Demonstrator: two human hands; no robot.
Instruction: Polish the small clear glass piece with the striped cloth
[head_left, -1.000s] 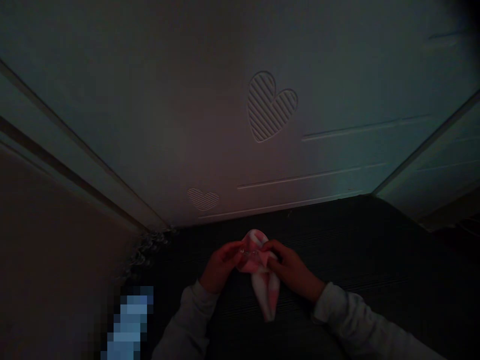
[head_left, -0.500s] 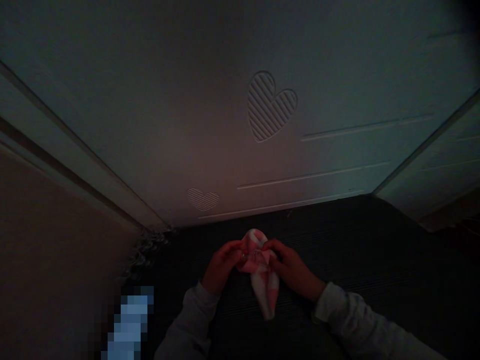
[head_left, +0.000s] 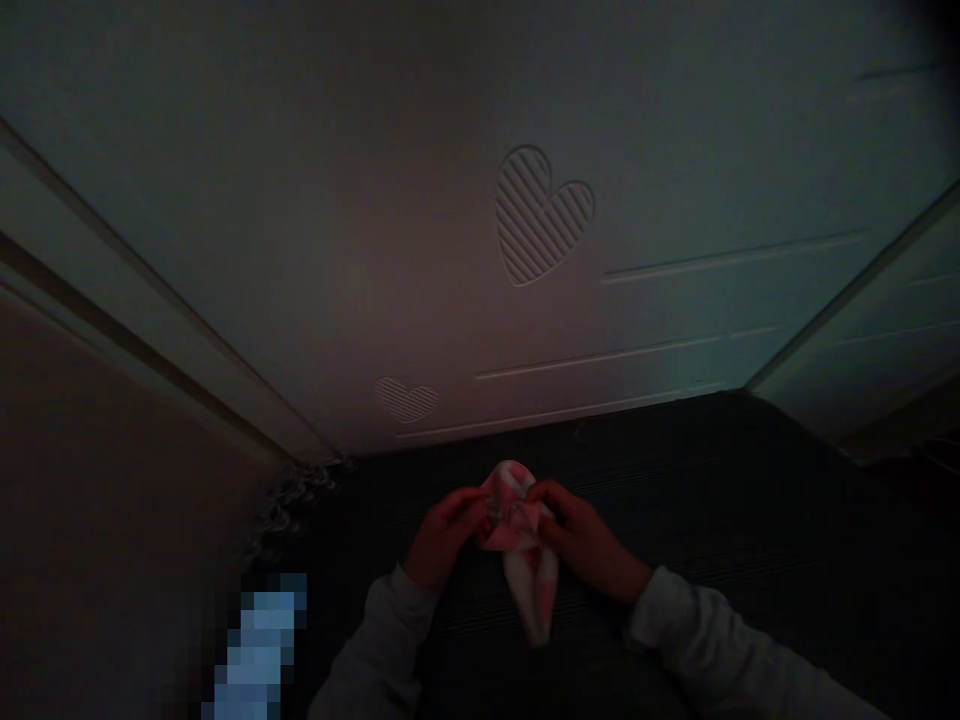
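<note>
A soft pink-and-white cloth piece (head_left: 529, 595) is bunched between my two hands, with a rounded fold at the top and a narrow tail hanging toward me. My left hand (head_left: 444, 535) pinches its left edge with the fingertips. On the other side, my right hand (head_left: 589, 545) grips the right edge, thumb and fingers closed on the fabric. Dim light hides the finer folds and the exact kind of cloth item. Both forearms are in grey sleeves.
Beneath my hands lies a dark, ridged surface (head_left: 675, 480). A pale panel with carved hearts (head_left: 544, 215) rises behind it. Dark frilly trim (head_left: 281, 505) runs along the left edge. At lower left is a pixelated bright patch (head_left: 251, 650).
My left fingers have shifted slightly on the cloth, and its middle folds look a little different. The tail hangs slightly lower. My right hand stays nearly still.
</note>
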